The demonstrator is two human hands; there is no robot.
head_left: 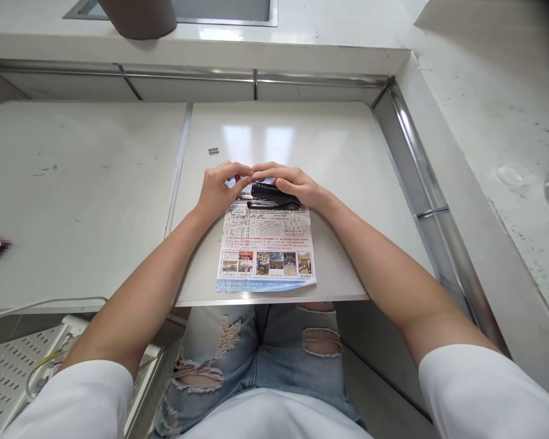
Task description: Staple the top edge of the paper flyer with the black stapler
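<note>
A black stapler (274, 196) lies on its side across the upper part of a printed sheet (269, 244), its front end pointing left. My right hand (293, 182) rests over the stapler's back and top, fingers wrapped round it. My left hand (222, 186) is at the stapler's front end, thumb and fingertips pinched together beside a thin metal part (244, 197); what the fingertips hold is too small to make out. The fingertips of both hands meet above the stapler. Many staples run down the sheet's left side.
Two short staple strips (213, 150) lie on the white table (338, 140) beyond my left hand. Loose staples are scattered on the left tabletop (96, 213). A brown container (139, 15) stands by the sink (224, 9). A cable (46, 302) crosses the near left edge.
</note>
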